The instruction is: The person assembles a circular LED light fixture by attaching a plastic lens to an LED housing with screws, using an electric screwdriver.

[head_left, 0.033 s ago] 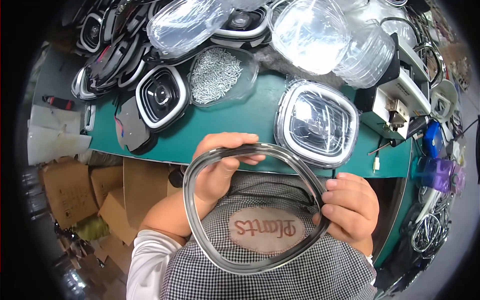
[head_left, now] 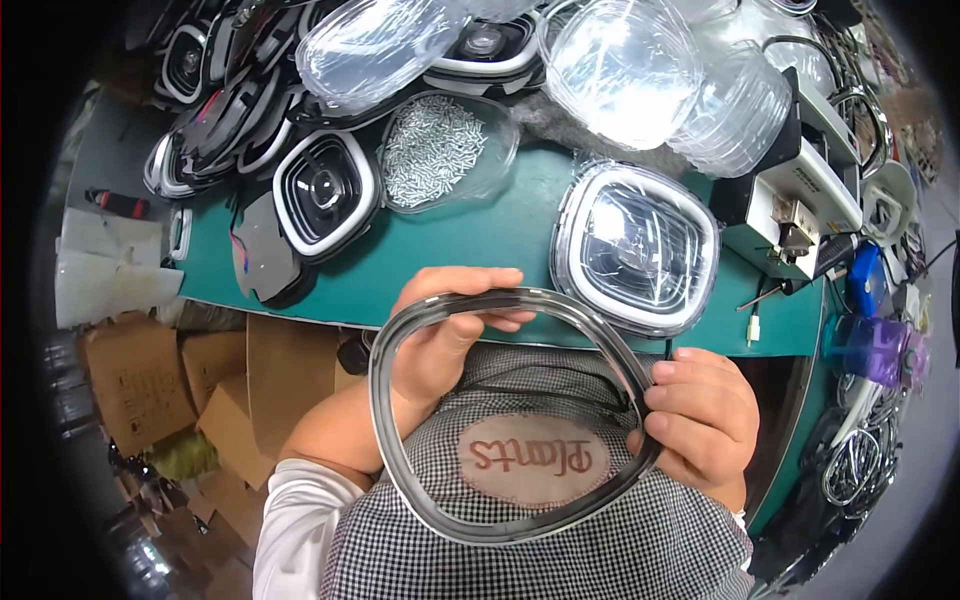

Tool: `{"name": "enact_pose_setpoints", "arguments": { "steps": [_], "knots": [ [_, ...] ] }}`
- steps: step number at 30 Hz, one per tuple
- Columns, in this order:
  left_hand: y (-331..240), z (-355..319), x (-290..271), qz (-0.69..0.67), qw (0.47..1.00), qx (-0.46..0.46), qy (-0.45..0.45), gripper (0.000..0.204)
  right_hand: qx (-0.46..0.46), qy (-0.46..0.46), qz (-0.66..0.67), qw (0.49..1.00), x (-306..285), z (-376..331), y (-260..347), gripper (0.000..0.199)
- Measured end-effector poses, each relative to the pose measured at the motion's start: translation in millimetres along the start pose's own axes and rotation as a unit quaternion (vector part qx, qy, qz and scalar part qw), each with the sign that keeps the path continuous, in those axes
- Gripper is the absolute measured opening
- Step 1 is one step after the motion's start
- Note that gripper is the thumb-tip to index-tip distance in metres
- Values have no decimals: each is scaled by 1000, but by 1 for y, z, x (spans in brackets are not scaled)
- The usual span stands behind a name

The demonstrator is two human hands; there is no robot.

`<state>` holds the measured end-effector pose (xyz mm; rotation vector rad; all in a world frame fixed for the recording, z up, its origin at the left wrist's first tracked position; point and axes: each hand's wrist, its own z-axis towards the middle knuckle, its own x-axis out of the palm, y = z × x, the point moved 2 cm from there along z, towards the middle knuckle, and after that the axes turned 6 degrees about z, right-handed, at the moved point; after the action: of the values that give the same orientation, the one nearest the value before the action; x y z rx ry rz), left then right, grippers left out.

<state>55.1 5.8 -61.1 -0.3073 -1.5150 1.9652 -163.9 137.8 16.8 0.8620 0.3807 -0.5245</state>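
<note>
Between my hands, in front of a checked apron (head_left: 450, 560), I hold up a rounded-square ring frame (head_left: 384, 420) with dark and clear edges. My left hand (head_left: 436, 350) is closed round its upper left rim, fingers over the top. At the right side my right hand (head_left: 705, 415) pinches the rim, with the thumb partly hidden behind it. Beyond the ring, on the green table, lies a lamp-like unit with a white ring and clear cover (head_left: 640, 250). A similar black unit with a white ring (head_left: 325, 195) sits farther left.
A clear dish of silver screws (head_left: 435, 150) stands mid-table. Clear covers (head_left: 625, 70) are stacked behind it, and black units (head_left: 220, 120) are piled back left. A white metal box (head_left: 800, 200) and a screwdriver (head_left: 800, 280) are at right. Cardboard boxes (head_left: 140, 385) stand lower left.
The ring and my left hand have shifted very slightly to the right. My grip looks the same, and the table things have stayed put.
</note>
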Motion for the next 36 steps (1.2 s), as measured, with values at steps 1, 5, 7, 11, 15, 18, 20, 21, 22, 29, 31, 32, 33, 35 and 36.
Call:
{"name": "enact_pose_setpoints", "arguments": {
  "steps": [1,5,7,11,15,18,20,21,22,29,31,32,33,35,36],
  "knots": [
    [3,-2,-1,-19,1000,-7,6,38,3,7,16,1000,0,1,1,17],
    [8,-6,1,-33,999,-26,7,38,-20,2,19,1000,-1,3,4,17],
    [8,-4,2,-41,998,-48,6,38,-24,-6,30,999,0,5,5,19],
    [8,-5,6,-98,991,-85,18,32,-21,-11,27,999,3,8,5,19],
    [10,-8,7,-72,990,-113,51,34,-6,-7,43,999,6,8,3,21],
    [9,-5,10,-46,990,-116,65,44,-2,-9,44,999,6,8,4,24],
    [6,-1,11,-46,991,-108,61,50,-6,-12,39,999,4,7,4,25],
    [1,3,9,-18,998,-58,34,56,8,-11,40,999,1,4,4,27],
    [-3,6,5,11,1000,-8,7,61,23,-11,42,999,-1,3,3,28],
    [-25,18,-3,49,994,73,63,47,71,-14,42,997,-4,-5,-10,30],
    [-22,17,1,24,999,-16,31,40,149,-15,48,988,-2,-3,-10,32],
    [-20,15,3,22,999,-8,34,40,183,-6,49,982,-2,-4,-10,33],
    [-16,15,4,4,999,-46,16,39,205,-54,118,970,5,-12,-15,36],
    [-9,18,6,-22,995,-96,6,37,245,-66,193,948,9,-15,-20,38],
    [-10,19,8,-24,995,-91,11,37,260,-70,231,935,11,-17,-21,38]
  ]
}}
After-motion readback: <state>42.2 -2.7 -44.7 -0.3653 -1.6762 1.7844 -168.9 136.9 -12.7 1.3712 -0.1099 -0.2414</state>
